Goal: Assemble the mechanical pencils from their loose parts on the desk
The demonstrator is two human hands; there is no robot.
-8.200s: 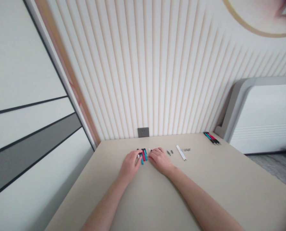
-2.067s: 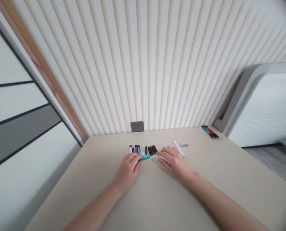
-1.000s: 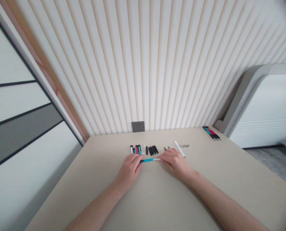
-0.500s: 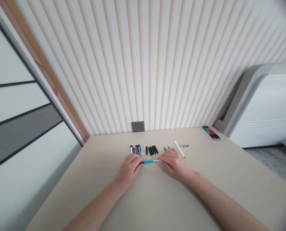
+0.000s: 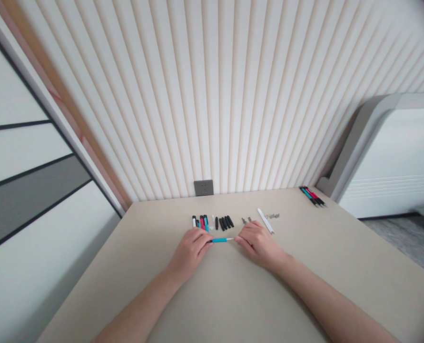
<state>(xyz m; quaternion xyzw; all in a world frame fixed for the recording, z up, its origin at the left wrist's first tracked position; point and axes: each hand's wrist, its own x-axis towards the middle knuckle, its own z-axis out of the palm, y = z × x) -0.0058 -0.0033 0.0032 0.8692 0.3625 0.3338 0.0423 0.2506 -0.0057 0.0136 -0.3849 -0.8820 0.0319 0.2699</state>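
Slim turquoise tubular pen barrel (image 5: 219,240) lies between the fingers, long axis side to side, left closer.
Left fingers (image 5: 203,236) pinch its black end; right fingers (image 5: 243,244) closed on tip of thin white rod (image 5: 230,239) protruding rightward. Vs two seconds ago: barrel levelled, less rod showing, right fingers together. Beyond fingers: black tapered tubes (image 5: 222,224) on beige counter (image 5: 219,295).

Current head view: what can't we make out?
All in the head view:
Blue barrel, left end: covered by the left hand.
White rod, right end: lost at the right hand.
Tiny grey pieces right of the white strip: too small to identify or count.
Grey-framed white panel: cut off by the right edge.
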